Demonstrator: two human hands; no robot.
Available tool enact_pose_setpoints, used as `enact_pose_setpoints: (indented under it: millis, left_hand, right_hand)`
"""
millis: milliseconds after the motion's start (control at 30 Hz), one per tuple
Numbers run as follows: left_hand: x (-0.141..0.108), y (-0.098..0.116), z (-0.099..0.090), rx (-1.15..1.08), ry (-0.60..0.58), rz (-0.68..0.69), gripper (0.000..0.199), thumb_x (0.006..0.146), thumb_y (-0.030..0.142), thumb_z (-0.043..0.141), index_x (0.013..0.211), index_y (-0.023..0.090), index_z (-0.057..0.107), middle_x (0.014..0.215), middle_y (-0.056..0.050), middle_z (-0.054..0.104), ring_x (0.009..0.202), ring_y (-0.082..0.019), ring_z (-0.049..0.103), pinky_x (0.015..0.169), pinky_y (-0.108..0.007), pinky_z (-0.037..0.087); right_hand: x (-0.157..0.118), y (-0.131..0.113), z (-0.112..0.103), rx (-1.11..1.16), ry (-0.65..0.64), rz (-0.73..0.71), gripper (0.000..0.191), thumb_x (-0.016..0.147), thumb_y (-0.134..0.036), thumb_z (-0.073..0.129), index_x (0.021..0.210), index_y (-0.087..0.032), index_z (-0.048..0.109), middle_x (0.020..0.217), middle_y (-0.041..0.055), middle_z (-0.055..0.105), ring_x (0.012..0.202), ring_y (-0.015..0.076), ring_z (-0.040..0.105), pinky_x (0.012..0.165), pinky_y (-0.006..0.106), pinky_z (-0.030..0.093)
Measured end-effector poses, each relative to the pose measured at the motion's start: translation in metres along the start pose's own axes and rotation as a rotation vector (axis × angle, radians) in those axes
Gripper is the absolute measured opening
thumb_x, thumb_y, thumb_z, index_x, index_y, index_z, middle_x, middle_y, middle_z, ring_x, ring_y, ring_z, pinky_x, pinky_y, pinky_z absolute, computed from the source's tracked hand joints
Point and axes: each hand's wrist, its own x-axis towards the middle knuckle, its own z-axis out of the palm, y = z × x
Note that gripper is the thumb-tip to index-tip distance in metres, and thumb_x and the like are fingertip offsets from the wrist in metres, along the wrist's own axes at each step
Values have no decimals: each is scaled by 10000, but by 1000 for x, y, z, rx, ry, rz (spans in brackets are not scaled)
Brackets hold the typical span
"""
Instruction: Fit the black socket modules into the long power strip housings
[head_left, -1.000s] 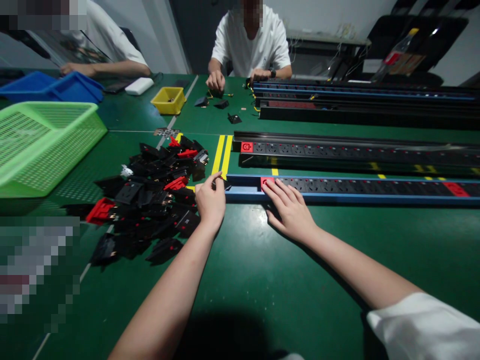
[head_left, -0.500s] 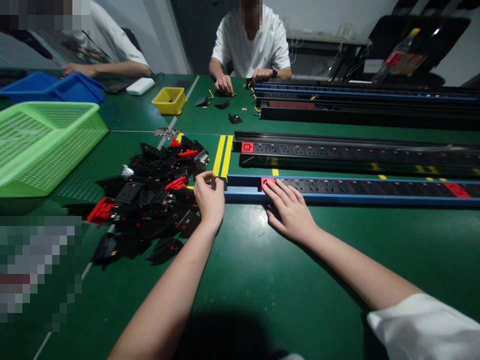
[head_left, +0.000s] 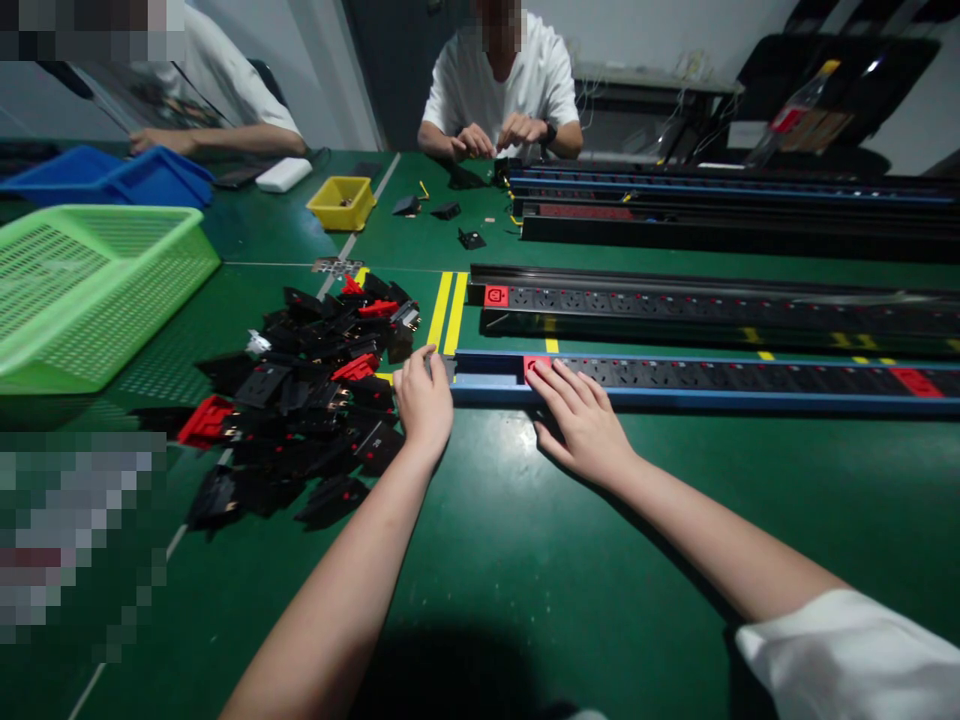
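Note:
A long blue rail (head_left: 720,399) runs to the right, holding a row of black socket modules (head_left: 645,373) and a red socket (head_left: 533,366) near its left end. Left of the red socket, a section of the rail's channel shows without modules. My left hand (head_left: 424,402) is at the rail's left end, thumb and fingers around a small dark piece, mostly hidden. My right hand (head_left: 581,415) lies with spread fingers over the red socket and the neighbouring black modules. A pile of loose black and red modules (head_left: 262,385) is beside my left hand.
A black rail with sockets (head_left: 675,322) lies behind the blue one, and more rails (head_left: 720,232) farther back. At left stand a green basket (head_left: 142,330), a blue tray (head_left: 67,175) and a yellow box (head_left: 342,203). Two people (head_left: 506,90) sit across the table.
My left fingers have shifted slightly at the rail's end, covering more of the dark piece. My right hand stays put. The person opposite has drawn both hands together.

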Motion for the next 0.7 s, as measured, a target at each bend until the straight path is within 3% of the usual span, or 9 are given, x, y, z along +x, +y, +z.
enact_pose_setpoints:
  millis: [167,267,533,700]
  left_hand:
    - [4,-7,3,-219,57,7,372,947,378,442,1153,193,691,1158,-87,708,1076,-243,622,978,-384,462]
    - [5,-10,5,-295,27,3,377,934,407,469,1140,198,706,1157,-77,714,1091,-234,631,980,-366,470]
    - [9,-10,9,-303,-36,-62,378,935,420,448,1121,213,703,1147,-72,713,1101,-235,633,983,-371,478]
    - [9,-8,10,-269,-16,-98,375,941,401,427,1107,190,689,1146,-89,711,1105,-234,630,1003,-375,465]
  right_hand:
    - [0,0,0,10,1,2,681,911,-315,501,1547,-220,275,1606,30,275,1496,216,199,1204,418,193]
    - [-1,0,1,9,-3,1,683,909,-308,500,1547,-217,274,1607,29,273,1498,214,192,1205,416,189]
    - [0,0,1,9,2,2,671,916,-311,493,1546,-221,278,1605,27,279,1496,211,198,1204,416,195]
    - [-1,0,1,7,3,3,675,916,-309,492,1549,-227,270,1606,23,275,1496,211,197,1204,417,191]
